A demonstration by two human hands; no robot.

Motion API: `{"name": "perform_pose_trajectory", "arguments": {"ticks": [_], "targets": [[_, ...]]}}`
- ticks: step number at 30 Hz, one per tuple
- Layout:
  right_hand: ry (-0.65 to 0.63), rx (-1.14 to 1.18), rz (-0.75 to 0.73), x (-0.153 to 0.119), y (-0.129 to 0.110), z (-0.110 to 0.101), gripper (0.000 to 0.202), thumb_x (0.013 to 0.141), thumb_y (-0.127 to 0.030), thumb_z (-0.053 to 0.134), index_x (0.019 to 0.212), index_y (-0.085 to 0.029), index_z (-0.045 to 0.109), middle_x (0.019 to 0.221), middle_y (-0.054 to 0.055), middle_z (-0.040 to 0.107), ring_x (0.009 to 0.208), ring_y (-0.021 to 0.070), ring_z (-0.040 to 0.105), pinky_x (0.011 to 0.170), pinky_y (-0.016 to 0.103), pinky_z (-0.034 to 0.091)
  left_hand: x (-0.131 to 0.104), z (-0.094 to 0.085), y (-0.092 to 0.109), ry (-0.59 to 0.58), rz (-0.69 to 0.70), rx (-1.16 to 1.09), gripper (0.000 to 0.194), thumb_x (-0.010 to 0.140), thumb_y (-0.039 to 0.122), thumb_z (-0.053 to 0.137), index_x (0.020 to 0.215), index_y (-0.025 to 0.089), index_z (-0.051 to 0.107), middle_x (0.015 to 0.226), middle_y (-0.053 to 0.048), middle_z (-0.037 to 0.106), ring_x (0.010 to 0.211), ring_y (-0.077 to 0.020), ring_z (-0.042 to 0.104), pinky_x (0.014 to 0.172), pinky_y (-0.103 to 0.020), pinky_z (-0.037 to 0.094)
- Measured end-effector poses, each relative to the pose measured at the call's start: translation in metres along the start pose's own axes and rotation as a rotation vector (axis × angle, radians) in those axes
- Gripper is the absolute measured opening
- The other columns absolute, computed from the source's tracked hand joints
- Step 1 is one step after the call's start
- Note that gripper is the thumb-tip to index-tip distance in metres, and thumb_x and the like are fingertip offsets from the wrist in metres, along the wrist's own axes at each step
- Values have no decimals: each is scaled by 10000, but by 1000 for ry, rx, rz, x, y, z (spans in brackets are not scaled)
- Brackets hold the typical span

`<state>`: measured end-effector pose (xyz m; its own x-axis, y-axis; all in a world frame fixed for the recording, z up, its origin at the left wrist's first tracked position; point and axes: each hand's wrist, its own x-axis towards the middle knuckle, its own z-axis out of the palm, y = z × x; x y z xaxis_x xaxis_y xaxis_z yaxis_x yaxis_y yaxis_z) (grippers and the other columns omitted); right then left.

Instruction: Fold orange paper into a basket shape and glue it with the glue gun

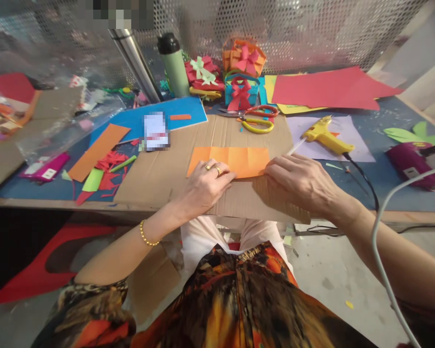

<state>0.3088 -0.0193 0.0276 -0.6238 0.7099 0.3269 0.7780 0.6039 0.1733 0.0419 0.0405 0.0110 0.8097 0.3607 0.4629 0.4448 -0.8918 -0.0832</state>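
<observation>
A strip of orange paper (244, 162) with upright crease lines lies on a flat sheet of brown cardboard (159, 179). My left hand (206, 183), with rings on it, rests over the strip's lower left part, its fingers closed on the near edge. At the lower right corner, my right hand (300, 181) has its fingers curled and pinched on the paper; their tips are partly hidden. Just beyond the strip lie scissors (259, 125) with yellow and red handles. A yellow glue gun (326, 135) with a white glue stick rests on a pale purple sheet (358, 145), right of the strip.
Finished paper baskets with bows (241, 92) stand at the back, beside a green bottle (174, 67) and a steel flask (137, 63). Red sheets (326, 89) lie at back right. Paper scraps (107, 169) and an orange strip (99, 150) are at left. A white cable (379, 232) crosses the right arm.
</observation>
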Motion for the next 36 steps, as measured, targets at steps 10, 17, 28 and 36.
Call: {"name": "perform_pose_trajectory", "arguments": {"ticks": [10, 17, 28, 36], "targets": [[23, 147, 112, -16, -1, 2, 264, 1018, -195, 419, 928, -199, 667, 890, 111, 699, 804, 221, 585, 713, 355, 412, -2, -4, 1, 23, 13, 45, 187, 1031, 214, 535, 1069, 158, 710, 1060, -94, 741, 952, -234, 621, 848, -392, 421], [26, 49, 102, -19, -3, 0, 287, 1026, -181, 408, 930, -201, 677, 891, 93, 709, 788, 209, 569, 700, 358, 369, 9, -2, 3, 46, 157, 194, 274, 1035, 118, 458, 994, 165, 724, 925, -65, 746, 831, -209, 587, 790, -401, 381], [111, -21, 14, 1, -19, 3, 290, 1019, -208, 452, 959, -184, 735, 861, 91, 695, 780, 225, 518, 716, 393, 318, 7, 0, 9, 63, 99, 135, 287, 1037, 129, 440, 967, 176, 714, 886, -55, 737, 799, -206, 571, 795, -402, 389], [114, 129, 20, -7, -12, 6, 331, 1037, -187, 426, 952, -153, 744, 900, 108, 706, 802, 221, 560, 715, 373, 389, -20, -23, 1, 18, 18, 108, 230, 1011, 89, 490, 935, 167, 693, 849, -50, 705, 786, -202, 568, 795, -388, 408]]}}
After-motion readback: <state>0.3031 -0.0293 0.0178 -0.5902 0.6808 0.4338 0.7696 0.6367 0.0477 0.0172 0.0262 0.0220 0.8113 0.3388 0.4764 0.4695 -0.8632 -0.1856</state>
